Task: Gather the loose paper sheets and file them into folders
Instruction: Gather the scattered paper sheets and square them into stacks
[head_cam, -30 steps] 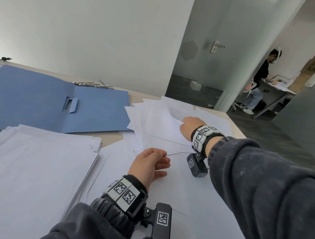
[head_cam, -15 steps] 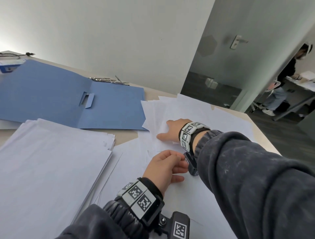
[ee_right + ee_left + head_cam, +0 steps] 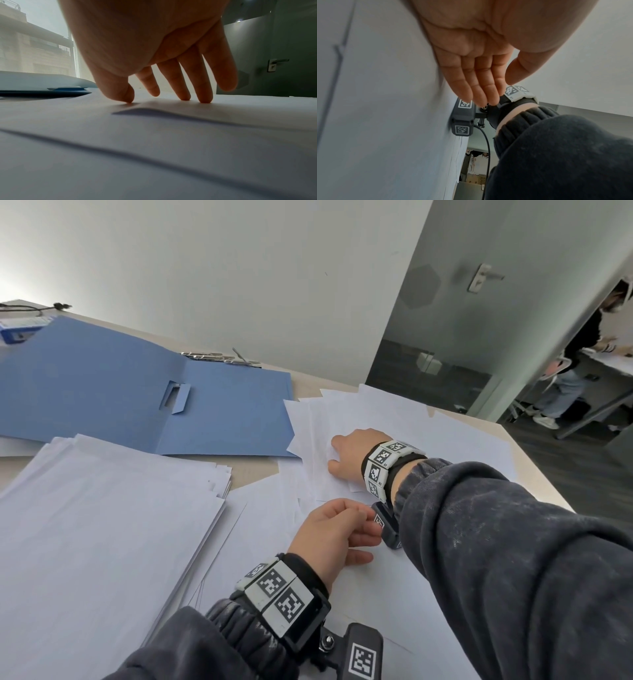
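The loose sheets [image 3: 359, 412], judged thin, limp and slippery, are pressed by spread right hand [image 3: 352, 455] fingers [image 3: 185, 86]; an edge is best pinched.

Right hand [image 3: 356, 455] flat on loose sheets [image 3: 394, 419] at two o'clock, fingers hidden from here. Left hand [image 3: 334, 534] at five o'clock, loosely curled over more sheets, gripping nothing, fingertips just beside the right wrist's camera [image 3: 387, 525]. Tag bands on both wrists, dark sleeves behind. Open blue folder [image 3: 137, 405] at ten o'clock, its right corner overlapped by the sheets' edge. Thick paper stack [image 3: 102, 525] at eight o'clock, near the folder's front edge. Glass door [image 3: 479, 320] at one o'clock; beyond it, a person [image 3: 579, 350] at a desk.
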A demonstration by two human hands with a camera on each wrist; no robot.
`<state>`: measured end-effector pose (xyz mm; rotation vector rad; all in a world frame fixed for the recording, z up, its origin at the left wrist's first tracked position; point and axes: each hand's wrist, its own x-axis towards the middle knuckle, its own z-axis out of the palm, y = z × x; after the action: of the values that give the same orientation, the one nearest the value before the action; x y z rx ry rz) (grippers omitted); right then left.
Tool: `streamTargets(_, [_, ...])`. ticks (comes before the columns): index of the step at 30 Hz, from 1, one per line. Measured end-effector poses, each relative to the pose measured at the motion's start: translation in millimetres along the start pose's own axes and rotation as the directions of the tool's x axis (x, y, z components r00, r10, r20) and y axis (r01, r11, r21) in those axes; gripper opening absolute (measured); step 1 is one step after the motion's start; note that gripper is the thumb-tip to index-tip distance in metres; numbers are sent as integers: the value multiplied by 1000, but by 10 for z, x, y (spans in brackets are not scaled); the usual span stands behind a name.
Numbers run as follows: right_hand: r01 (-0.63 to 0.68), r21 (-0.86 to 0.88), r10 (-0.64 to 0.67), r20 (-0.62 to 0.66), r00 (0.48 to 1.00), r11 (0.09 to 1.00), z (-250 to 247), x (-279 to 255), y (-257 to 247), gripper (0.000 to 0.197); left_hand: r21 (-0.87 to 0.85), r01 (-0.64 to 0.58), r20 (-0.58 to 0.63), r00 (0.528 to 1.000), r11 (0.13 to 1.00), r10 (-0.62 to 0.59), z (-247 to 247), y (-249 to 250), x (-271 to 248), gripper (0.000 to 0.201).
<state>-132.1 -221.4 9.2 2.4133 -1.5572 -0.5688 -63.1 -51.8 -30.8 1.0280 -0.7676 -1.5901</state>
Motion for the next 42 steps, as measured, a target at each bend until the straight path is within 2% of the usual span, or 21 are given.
streamTargets(2, [-22, 24, 22, 7, 1000, 999, 20, -7, 6, 46, -3, -9, -23, 1000, 1000, 9, 3, 4, 0, 22])
streamTargets(4, [-44, 53, 43, 32, 999, 998, 61, 4, 9, 49, 14, -55, -113, 992, 998, 56, -14, 6, 23, 23])
streamTargets(8, [-127, 144, 115, 88, 989, 981, 145, 20, 36, 58, 20, -164, -364, 918, 986, 160, -114, 34, 128, 24])
streamTargets(10, [-162, 191, 140, 124, 982, 968, 155, 14, 46, 62, -23, -178, -403, 902, 984, 154, -159, 68, 156, 30])
streamTargets(15, [-168, 242, 131, 159, 979, 956, 148, 26, 26, 65, -134, -154, -334, 937, 979, 102, -213, 127, 192, 40])
streamTargets(18, [-176, 262, 137, 159, 978, 949, 151, 20, 37, 67, -198, -140, -336, 939, 970, 67, -267, 145, 225, 47])
streamTargets(21, [-179, 301, 138, 152, 979, 937, 144, 15, 53, 68, -258, -127, -322, 946, 958, 39, -313, 201, 253, 34])
streamTargets(24, [-174, 355, 129, 147, 981, 919, 109, -38, 69, 70, -280, -85, -279, 960, 956, 4, -344, 234, 283, 36])
streamTargets(28, [-220, 529, 151, 170, 974, 820, 58, -117, 17, 82, -154, -94, -249, 967, 984, 53, -345, 229, 306, 42])
streamTargets(31, [-225, 637, 121, 203, 972, 738, 3, -96, -51, 114, 20, -149, -205, 967, 989, 150, -290, 251, 261, 39])
streamTargets(33, [-224, 653, 83, 240, 967, 724, -63, -98, -84, 125, 74, -187, -168, 966, 980, 197, -259, 257, 208, 42])
streamTargets(37, [-267, 492, 110, 325, 939, 829, -182, -52, -125, 104, 113, -164, -82, 981, 980, 174, -248, 195, 198, 37])
streamTargets(39, [-273, 375, 160, 305, 939, 886, -236, -50, -160, 88, 109, -130, -33, 990, 986, 134, -257, 161, 230, 36])
streamTargets(40, [-257, 311, 170, 281, 945, 915, -262, -60, -175, 71, 94, -115, -20, 993, 989, 117, -265, 149, 252, 35])
streamTargets(42, [-232, 212, 182, 233, 955, 949, -294, -92, -187, 23, 46, -77, -17, 997, 996, 78, -278, 134, 299, 34])
